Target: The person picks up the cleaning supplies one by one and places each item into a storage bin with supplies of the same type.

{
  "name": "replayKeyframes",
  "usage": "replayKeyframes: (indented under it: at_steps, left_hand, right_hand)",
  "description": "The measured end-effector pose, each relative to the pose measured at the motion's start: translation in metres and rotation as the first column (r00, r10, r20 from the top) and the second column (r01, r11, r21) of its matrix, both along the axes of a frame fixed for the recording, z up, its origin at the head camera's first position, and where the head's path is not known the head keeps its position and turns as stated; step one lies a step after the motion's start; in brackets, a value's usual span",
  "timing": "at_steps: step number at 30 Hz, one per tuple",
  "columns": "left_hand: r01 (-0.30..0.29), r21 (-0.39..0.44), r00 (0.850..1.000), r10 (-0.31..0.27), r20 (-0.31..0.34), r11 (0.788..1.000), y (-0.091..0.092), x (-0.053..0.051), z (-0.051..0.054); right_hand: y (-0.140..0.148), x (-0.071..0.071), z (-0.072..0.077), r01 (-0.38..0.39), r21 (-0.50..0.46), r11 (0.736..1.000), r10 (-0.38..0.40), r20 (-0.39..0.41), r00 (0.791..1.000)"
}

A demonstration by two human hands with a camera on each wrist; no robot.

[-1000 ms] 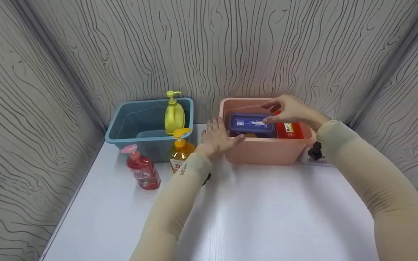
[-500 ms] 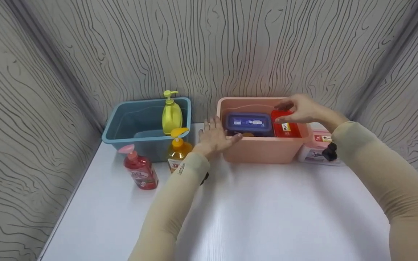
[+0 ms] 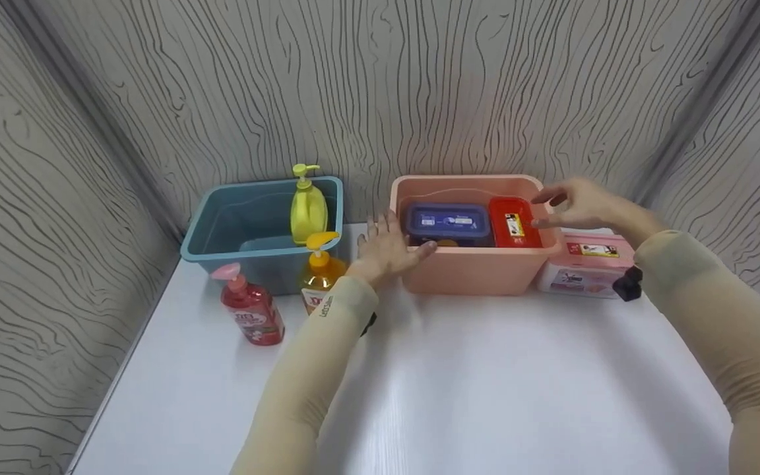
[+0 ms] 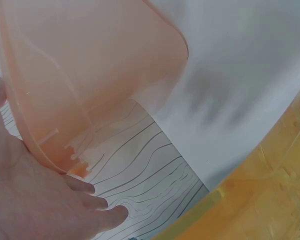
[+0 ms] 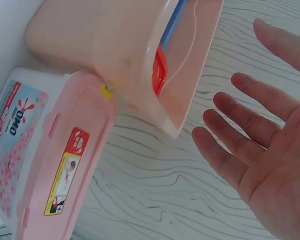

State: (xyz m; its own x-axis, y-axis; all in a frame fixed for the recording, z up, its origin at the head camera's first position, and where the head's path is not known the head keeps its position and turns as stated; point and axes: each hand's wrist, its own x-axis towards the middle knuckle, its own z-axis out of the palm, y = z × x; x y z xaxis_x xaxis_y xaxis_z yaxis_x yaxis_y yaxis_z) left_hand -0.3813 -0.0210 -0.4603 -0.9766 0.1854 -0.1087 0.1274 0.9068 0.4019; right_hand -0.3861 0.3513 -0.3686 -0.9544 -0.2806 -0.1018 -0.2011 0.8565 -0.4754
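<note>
My left hand [image 3: 386, 254] rests with spread fingers against the left rim of the pink bin [image 3: 469, 274]; the left wrist view shows the palm at that rim. Above the bin's right edge hovers my right hand [image 3: 584, 204], its fingers loosely bent around nothing. Inside the bin sit a blue-lidded box [image 3: 449, 221] and a red-lidded box [image 3: 514, 224], side by side. Right of the bin, a white box with a pink lid [image 3: 591, 254] stands on the table, marked OMO [image 5: 17, 122] in the right wrist view.
A blue bin [image 3: 248, 247] at the left holds a yellow pump bottle [image 3: 309, 214]. Before it stand a red pump bottle [image 3: 254, 316] and an orange pump bottle [image 3: 320, 274], the latter close to my left forearm. Patterned walls [image 3: 380, 86] enclose the white table [image 3: 472, 382].
My right hand has moved rightward from above the blue-lidded box, past the red-lidded box, to the bin's right edge, uncovering the pink-lidded box. My left hand stays at the left rim.
</note>
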Motion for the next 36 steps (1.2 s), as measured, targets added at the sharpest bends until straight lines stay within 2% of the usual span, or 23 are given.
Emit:
replayKeyframes:
  at_steps: [10, 12, 17, 20, 29, 36]
  left_hand:
    - [0.002, 0.003, 1.0, -0.002, 0.0, 1.0, 0.0, 0.001, 0.0]
    - [0.0, 0.005, 1.0, 0.0, 0.003, 1.0, 0.0, 0.001, 0.0]
    - [-0.002, 0.017, 1.0, 0.002, 0.008, 1.0, 0.0, 0.001, 0.001]
    - [0.005, 0.016, 1.0, -0.005, 0.006, 1.0, 0.0, 0.001, 0.001]
    - [0.008, -0.007, 1.0, -0.008, 0.0, 1.0, -0.002, 0.0, 0.0]
    - [0.021, -0.004, 1.0, -0.021, -0.021, 1.0, -0.001, 0.002, 0.001]
  right_hand:
    - [0.028, 0.015, -0.006, 0.089, 0.002, 0.996, -0.089, 0.037, 0.995]
    - [0.033, 0.017, -0.008, 0.086, 0.003, 0.996, -0.086, 0.027, 0.996]
    - [0.047, 0.016, -0.012, 0.021, 0.07, 0.997, -0.018, -0.032, 0.999]
    - [0.055, 0.014, -0.015, 0.011, 0.11, 0.994, -0.006, -0.044, 0.999]
    - [0.075, 0.019, -0.026, 0.042, 0.154, 0.987, -0.038, -0.034, 0.999]
    - [0.089, 0.023, -0.042, 0.083, 0.177, 0.981, -0.075, -0.048, 0.996]
